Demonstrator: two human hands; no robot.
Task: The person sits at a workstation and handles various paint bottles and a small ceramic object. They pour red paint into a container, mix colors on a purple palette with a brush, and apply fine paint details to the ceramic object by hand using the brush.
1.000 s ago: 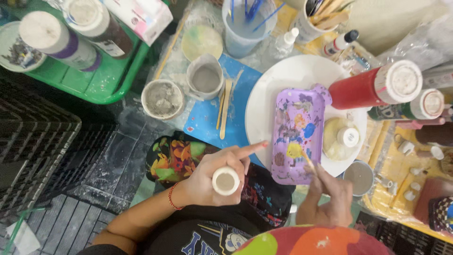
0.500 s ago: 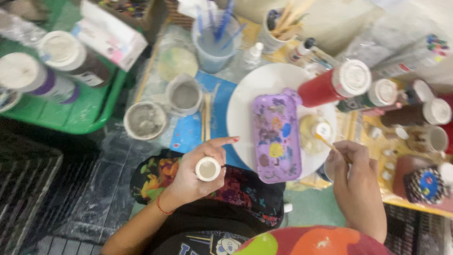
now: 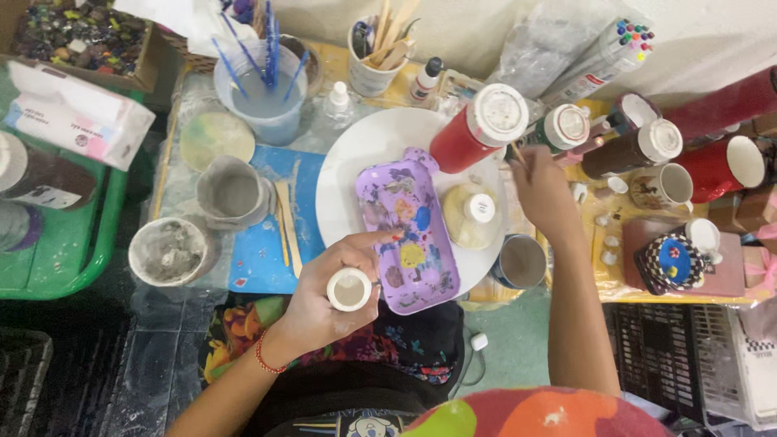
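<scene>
My left hand [image 3: 324, 291] holds a small white clay cup [image 3: 350, 289] by its side, its forefinger pointing toward the purple paint palette [image 3: 409, 231]. The palette, dotted with several blobs of colour, lies on a round white plate [image 3: 356, 174]. My right hand [image 3: 542, 190] is stretched past the plate, gripping a thin wooden-handled brush [image 3: 518, 154] beside a big red paint bottle [image 3: 473, 129]. A small cream paint pot with a white cap [image 3: 473, 214] stands on the plate next to the palette.
A water cup with blue brushes [image 3: 263, 97] and a cup of wooden sticks [image 3: 376, 57] stand at the back. Two grey clay vessels [image 3: 231, 194] sit left on a blue mat [image 3: 263, 243]. More paint bottles [image 3: 639, 146], a mug [image 3: 668, 186] and a green tray [image 3: 73, 243] crowd the sides.
My right hand has moved with the brush from the plate's near edge up and away to the paint bottles. The left hand keeps holding the cup in place.
</scene>
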